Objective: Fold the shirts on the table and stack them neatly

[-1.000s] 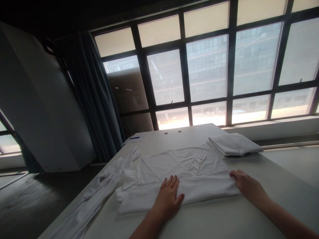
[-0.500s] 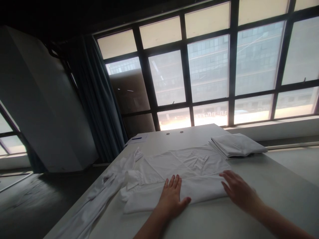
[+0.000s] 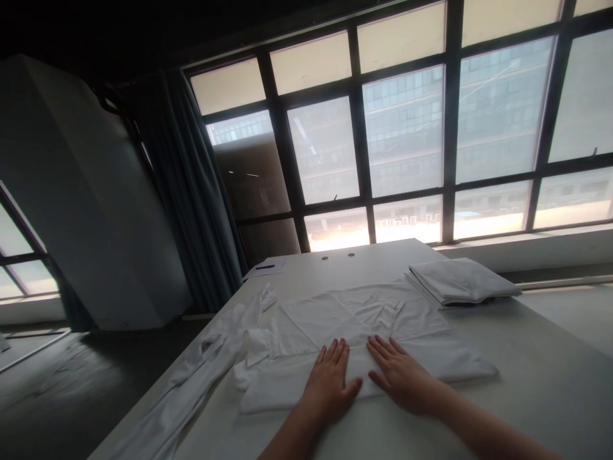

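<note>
A white shirt point(image 3: 354, 319) lies spread on the white table point(image 3: 527, 383), its near part folded over and a sleeve trailing off to the left. My left hand point(image 3: 330, 380) rests flat on the folded near edge, fingers stretched out. My right hand point(image 3: 400, 374) lies flat beside it on the same fold, fingers apart, almost touching the left. Neither hand holds anything.
A stack of folded white cloth point(image 3: 460, 281) sits at the back right of the table. A sheet of paper with a blue pen point(image 3: 265, 267) lies at the far left corner. Large windows point(image 3: 407, 128) and a dark curtain point(image 3: 196, 191) stand behind.
My right hand has slid left along the fold from the shirt's right end until it lies next to my left hand. The left hand has stayed in place.
</note>
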A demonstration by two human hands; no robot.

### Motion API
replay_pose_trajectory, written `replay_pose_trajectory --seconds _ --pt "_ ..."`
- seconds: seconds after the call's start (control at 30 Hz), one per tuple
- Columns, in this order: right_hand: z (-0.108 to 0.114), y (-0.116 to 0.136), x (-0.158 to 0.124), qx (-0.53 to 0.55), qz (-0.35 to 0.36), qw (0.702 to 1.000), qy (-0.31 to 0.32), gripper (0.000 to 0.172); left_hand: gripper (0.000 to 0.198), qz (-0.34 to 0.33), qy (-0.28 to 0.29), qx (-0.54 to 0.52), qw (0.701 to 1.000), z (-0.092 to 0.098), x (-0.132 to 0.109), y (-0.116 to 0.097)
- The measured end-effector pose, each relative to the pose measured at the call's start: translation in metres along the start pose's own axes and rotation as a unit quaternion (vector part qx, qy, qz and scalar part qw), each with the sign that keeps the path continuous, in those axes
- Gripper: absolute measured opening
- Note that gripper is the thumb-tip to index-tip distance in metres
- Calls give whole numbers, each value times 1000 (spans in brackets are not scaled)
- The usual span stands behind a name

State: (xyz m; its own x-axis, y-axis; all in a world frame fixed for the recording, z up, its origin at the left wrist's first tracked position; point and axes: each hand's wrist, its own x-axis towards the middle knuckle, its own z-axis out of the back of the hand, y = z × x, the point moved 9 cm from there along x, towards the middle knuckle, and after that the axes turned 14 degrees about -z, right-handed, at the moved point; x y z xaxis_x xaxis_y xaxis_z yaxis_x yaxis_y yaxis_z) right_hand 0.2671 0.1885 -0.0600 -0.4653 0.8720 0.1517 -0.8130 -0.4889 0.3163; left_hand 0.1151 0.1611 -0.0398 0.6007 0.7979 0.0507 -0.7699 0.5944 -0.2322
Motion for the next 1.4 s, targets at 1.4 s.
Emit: replay_pose_trajectory --seconds 1.4 --pt "35 -85 -133 -62 -30 994 -80 64 79 -62 -32 91 993 10 -113 13"
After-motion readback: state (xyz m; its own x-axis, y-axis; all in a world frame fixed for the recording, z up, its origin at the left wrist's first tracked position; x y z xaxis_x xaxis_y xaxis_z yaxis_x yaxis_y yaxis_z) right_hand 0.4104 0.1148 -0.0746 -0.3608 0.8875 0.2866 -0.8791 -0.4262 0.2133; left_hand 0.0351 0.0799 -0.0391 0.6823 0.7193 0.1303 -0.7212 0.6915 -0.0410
